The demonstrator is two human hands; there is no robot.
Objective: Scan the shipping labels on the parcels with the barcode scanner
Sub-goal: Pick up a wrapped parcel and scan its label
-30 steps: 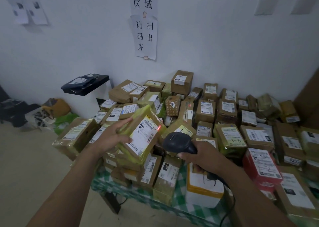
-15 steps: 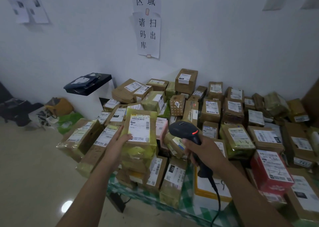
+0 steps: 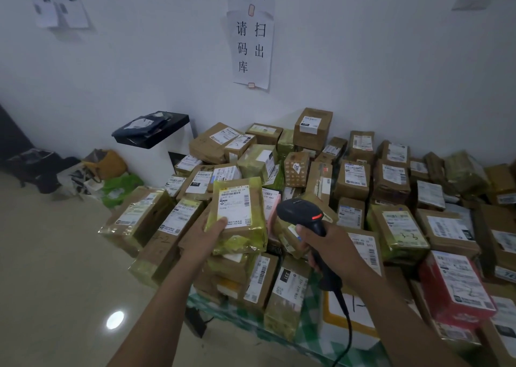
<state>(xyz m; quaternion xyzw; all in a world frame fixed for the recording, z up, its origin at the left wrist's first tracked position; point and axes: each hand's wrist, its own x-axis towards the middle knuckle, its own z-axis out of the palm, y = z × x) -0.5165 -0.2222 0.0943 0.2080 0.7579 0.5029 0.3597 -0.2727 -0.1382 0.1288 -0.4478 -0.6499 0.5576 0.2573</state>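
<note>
A yellow-taped parcel (image 3: 237,216) with a white shipping label (image 3: 234,203) facing me sits on top of the pile at its left front. My left hand (image 3: 205,237) holds the parcel at its lower left corner, thumb on the label's edge. My right hand (image 3: 326,244) grips the handle of a black barcode scanner (image 3: 303,213). The scanner's head sits just right of the parcel, with a red light on its side, and its cable hangs down toward the table edge.
Several brown and yellow-taped parcels (image 3: 354,176) cover a table with a green checked cloth (image 3: 307,327). A red parcel (image 3: 455,285) lies at the right front. A white stand with a black top (image 3: 152,132) is by the wall. Bags (image 3: 106,168) lie on the floor at left.
The held parcel went from tilted toward the scanner to lying upright on the pile, label facing me. The red scan spot on the label is gone. The scanner drew back to the right.
</note>
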